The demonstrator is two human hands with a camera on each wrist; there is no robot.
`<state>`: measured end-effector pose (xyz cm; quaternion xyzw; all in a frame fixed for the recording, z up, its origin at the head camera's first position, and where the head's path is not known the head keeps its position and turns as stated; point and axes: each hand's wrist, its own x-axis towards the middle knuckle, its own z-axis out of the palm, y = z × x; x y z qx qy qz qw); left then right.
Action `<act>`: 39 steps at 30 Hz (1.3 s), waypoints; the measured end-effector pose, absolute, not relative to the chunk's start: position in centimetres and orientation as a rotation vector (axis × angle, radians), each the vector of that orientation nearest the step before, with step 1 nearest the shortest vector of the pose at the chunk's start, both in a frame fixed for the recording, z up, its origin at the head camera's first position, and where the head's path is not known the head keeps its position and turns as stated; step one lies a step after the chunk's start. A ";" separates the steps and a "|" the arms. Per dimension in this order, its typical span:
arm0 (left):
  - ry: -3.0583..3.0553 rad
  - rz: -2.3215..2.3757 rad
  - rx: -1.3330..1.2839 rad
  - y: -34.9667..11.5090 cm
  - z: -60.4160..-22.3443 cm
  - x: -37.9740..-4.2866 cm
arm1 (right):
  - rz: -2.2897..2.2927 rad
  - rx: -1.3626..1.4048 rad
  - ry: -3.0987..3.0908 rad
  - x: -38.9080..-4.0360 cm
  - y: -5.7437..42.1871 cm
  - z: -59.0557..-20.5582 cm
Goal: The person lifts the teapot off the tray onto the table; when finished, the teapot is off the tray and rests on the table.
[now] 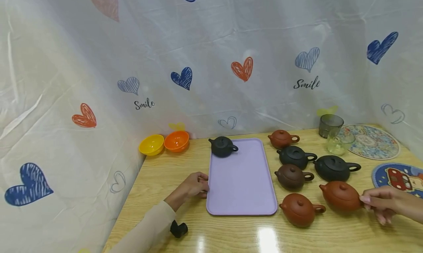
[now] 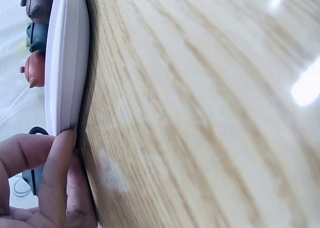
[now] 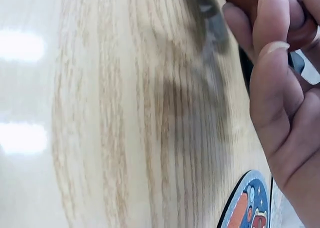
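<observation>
My left hand pinches the left rim of a lavender rectangular tray; in the left wrist view the fingertips meet the tray's white-looking edge. On the tray's far left corner stands a small black teapot. Over at the right, my right hand grips the handle of a reddish-brown clay teapot, its spout pointing left. Fingers cover most of that handle. In the right wrist view, only part of the teapot shows, and whether its base touches the table cannot be told.
Right of the tray stand several teapots: reddish-brown, dark brown, black. Two tumblers and round mats lie beyond. Yellow and orange bowls sit back left; a black object lies near my left forearm.
</observation>
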<state>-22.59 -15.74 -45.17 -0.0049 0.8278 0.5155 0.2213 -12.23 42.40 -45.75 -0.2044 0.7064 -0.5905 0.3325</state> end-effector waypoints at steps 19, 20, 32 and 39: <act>2.276 1.422 -0.011 -15.9 -45.3 -22.5 | -1.386 -0.301 2.041 -12.8 41.5 -45.8; 2.276 1.422 -0.014 -15.9 -45.3 -22.5 | -1.362 -0.291 2.075 -12.8 41.5 -45.8; 2.294 1.401 -0.015 -16.0 -45.2 -22.4 | -1.223 -0.211 2.164 -12.6 41.9 -46.1; 2.300 1.396 -0.032 -16.0 -45.4 -22.3 | -1.203 -0.135 2.213 -12.6 42.1 -45.9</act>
